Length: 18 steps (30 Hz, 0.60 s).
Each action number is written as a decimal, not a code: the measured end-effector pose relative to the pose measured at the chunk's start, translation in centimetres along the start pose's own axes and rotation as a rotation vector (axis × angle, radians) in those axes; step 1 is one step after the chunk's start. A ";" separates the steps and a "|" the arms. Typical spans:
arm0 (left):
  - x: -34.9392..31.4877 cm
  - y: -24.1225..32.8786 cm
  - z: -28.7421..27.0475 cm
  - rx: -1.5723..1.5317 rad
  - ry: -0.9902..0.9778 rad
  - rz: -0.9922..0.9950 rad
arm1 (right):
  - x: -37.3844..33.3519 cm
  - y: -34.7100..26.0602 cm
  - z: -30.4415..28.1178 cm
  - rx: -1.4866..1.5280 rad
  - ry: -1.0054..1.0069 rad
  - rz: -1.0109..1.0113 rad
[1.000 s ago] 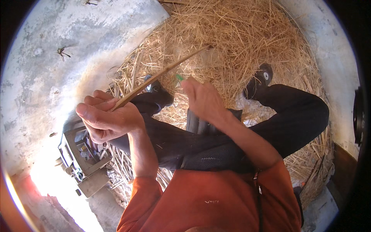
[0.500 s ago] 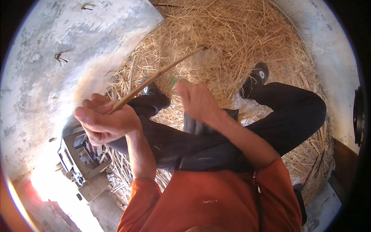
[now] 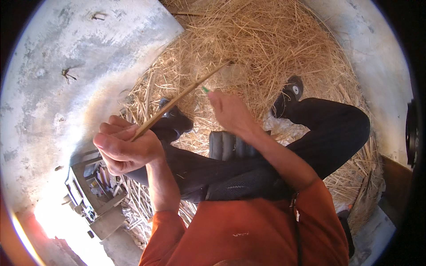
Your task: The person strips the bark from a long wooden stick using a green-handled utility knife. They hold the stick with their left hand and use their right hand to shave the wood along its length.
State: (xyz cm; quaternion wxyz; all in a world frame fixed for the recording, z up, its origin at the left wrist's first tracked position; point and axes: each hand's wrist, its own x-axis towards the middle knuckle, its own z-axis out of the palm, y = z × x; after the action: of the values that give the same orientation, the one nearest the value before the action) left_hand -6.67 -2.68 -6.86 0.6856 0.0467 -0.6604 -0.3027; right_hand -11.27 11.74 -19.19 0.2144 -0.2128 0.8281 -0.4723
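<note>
My left hand (image 3: 128, 144) is closed round the near end of a long, thin bamboo stick (image 3: 177, 97). The stick slants up and away to the right, tapering to a dark far tip above the straw. Just right of its middle is my right hand (image 3: 230, 111), with the fingers curled shut. From its fingertips pokes a small green thing (image 3: 205, 89), close to the stick; its kind is too small to tell and the rest is hidden by the fingers. Whether it touches the stick I cannot tell.
Dry straw and shavings (image 3: 266, 40) cover the floor round my black shoes (image 3: 288, 95). A black ribbed cushion (image 3: 230, 145) lies between my legs. At the left stands a wooden box (image 3: 95, 190) of small items, beside a stained wall (image 3: 80, 53) with metal hooks.
My left hand and the stick have shifted slightly right and down. The right hand, with the green thing, has moved a little right and down too. Both grips stay the same.
</note>
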 end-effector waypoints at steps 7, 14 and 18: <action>0.4 -0.4 -0.4 -0.076 -0.023 -0.097 | 2.7 7.7 0.3 -0.114 0.101 0.174; 0.9 -0.8 -0.5 -0.011 -0.103 0.082 | -1.1 -2.7 -1.7 0.200 -0.053 0.028; 0.9 -0.6 -0.2 0.076 -0.065 0.157 | -3.4 -6.6 -1.9 0.259 -0.113 -0.129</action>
State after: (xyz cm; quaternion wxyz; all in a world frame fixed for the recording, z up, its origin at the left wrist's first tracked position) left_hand -6.77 -3.70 -6.35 0.6830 0.0109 -0.6951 -0.2240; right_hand -8.56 11.88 -11.97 0.2554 -0.2623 0.7316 -0.5751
